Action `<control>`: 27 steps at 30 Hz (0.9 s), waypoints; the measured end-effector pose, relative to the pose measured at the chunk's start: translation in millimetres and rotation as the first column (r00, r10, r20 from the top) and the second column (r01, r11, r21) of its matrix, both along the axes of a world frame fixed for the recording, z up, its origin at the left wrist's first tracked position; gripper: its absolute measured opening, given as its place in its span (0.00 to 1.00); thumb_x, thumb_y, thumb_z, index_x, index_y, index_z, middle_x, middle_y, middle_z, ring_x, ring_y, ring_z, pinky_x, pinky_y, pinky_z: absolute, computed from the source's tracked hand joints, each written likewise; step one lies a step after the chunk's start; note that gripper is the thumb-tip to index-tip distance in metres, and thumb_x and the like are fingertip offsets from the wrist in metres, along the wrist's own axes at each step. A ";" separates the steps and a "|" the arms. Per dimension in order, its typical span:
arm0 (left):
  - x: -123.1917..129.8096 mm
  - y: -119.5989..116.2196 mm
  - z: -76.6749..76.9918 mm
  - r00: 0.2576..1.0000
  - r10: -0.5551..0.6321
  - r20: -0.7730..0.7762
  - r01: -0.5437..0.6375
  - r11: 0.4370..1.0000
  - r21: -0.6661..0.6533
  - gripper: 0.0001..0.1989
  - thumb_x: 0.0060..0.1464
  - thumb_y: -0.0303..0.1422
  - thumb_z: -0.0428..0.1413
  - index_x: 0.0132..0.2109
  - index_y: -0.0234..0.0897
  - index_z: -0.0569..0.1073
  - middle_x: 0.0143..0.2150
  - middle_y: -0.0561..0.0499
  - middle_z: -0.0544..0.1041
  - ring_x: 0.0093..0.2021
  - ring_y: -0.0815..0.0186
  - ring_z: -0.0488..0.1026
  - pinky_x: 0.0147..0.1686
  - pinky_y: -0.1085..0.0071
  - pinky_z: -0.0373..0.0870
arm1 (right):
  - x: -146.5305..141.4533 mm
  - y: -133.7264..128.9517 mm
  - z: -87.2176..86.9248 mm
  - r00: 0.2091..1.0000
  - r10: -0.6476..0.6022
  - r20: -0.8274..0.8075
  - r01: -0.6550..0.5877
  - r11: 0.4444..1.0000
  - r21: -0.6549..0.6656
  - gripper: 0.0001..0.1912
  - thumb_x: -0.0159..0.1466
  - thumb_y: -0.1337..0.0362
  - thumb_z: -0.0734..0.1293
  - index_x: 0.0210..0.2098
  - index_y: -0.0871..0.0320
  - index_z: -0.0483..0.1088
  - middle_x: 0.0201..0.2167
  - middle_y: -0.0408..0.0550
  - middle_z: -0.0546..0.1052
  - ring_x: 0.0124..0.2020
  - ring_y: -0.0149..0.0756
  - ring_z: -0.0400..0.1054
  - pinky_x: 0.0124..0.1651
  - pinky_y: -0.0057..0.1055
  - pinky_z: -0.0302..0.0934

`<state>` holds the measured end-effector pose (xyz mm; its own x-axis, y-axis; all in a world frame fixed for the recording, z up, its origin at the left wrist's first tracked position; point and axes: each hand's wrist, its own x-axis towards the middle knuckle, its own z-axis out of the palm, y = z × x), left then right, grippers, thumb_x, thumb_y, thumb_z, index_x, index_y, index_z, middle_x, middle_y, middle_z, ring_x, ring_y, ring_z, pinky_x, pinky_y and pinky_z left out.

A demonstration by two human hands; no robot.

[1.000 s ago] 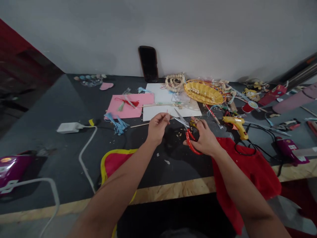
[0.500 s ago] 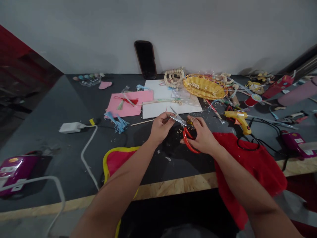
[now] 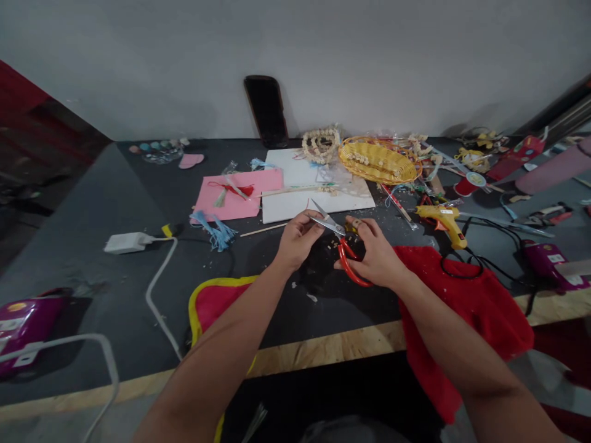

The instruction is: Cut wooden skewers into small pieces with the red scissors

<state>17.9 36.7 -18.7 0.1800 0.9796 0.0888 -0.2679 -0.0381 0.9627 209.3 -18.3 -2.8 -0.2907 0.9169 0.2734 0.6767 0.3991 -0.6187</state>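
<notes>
My right hand [image 3: 372, 255] is wrapped round the red handles of a pair of scissors [image 3: 348, 263], whose blades stand apart and point left and away from me. My left hand [image 3: 298, 239] is closed in a pinch right at the blades. Whatever its fingertips pinch is too small to make out; a tiny pale bit shows between the blades. Small pale scraps lie on the dark table under the scissors. Beyond my hands is a white board [image 3: 295, 208], with a thin wooden stick [image 3: 263, 230] on the table in front of it.
A yellow wicker basket [image 3: 381, 163], beaded strings [image 3: 321, 146] and a leaning phone [image 3: 266, 111] stand at the back. Pink paper [image 3: 235, 203] and blue tassels [image 3: 216, 232] lie left. A yellow glue gun [image 3: 443, 223], its black cord and a red cloth [image 3: 462, 301] are right.
The scissors and both hands have hardly moved. The whole view has shifted slightly, so things on the table appear a little further left.
</notes>
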 end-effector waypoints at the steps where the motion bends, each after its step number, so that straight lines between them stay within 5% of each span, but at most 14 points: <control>1: -0.3 0.1 0.1 1.000 -0.005 0.009 0.006 1.000 -0.005 0.16 0.40 0.41 0.68 0.33 0.36 0.74 0.28 0.54 0.73 0.29 0.71 0.68 0.33 0.75 0.65 | 0.0 0.0 -0.1 1.000 0.006 0.000 -0.006 1.000 0.001 0.45 0.53 0.45 0.72 0.63 0.59 0.54 0.55 0.60 0.64 0.59 0.52 0.58 0.62 0.53 0.57; 13: 2.1 -1.6 3.8 0.997 0.028 -0.074 -0.027 1.000 0.008 0.18 0.41 0.44 0.67 0.34 0.35 0.76 0.32 0.52 0.76 0.32 0.70 0.71 0.35 0.74 0.67 | 4.3 3.4 -0.4 0.990 -0.042 0.133 0.031 0.996 0.079 0.40 0.58 0.49 0.70 0.63 0.57 0.57 0.52 0.57 0.72 0.54 0.54 0.65 0.57 0.55 0.62; 27: 2.3 -1.4 2.5 0.992 0.050 -0.115 -0.049 0.999 0.004 0.19 0.40 0.45 0.67 0.33 0.35 0.75 0.28 0.53 0.75 0.30 0.69 0.71 0.34 0.73 0.67 | 7.1 1.5 2.1 0.994 -0.013 0.106 -0.001 0.991 0.136 0.34 0.60 0.48 0.68 0.61 0.56 0.62 0.51 0.55 0.74 0.54 0.49 0.67 0.57 0.48 0.64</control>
